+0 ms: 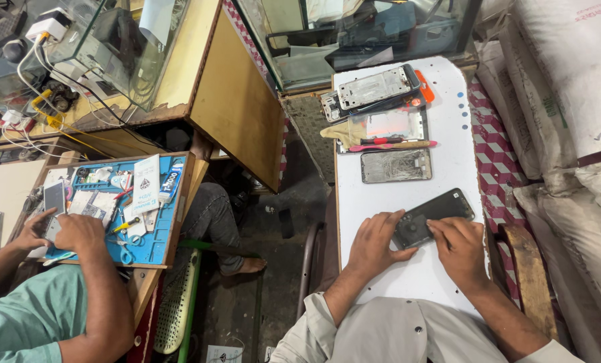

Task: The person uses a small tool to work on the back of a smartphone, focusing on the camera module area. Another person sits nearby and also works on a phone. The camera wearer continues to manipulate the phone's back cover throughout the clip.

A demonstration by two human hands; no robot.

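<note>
Head view: the phone (433, 217) lies at an angle on the white worktop (448, 128), near its right edge. The left hand (374, 243) pins its lower end, fingers flat; the right hand (459, 245) presses fingertips on its back — no closed grip. A slip could push it off. Fingertip contact is hidden; a co-worker's hands (61, 230) work separately.

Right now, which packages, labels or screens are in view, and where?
Dark phone: on the white board, under both hands, black rectangle.
Tube: blue mat's right edge, white and blue.
Leaflet: on the blue mat, white with blue print.
Sacks: far right, white with printed marks.
</note>
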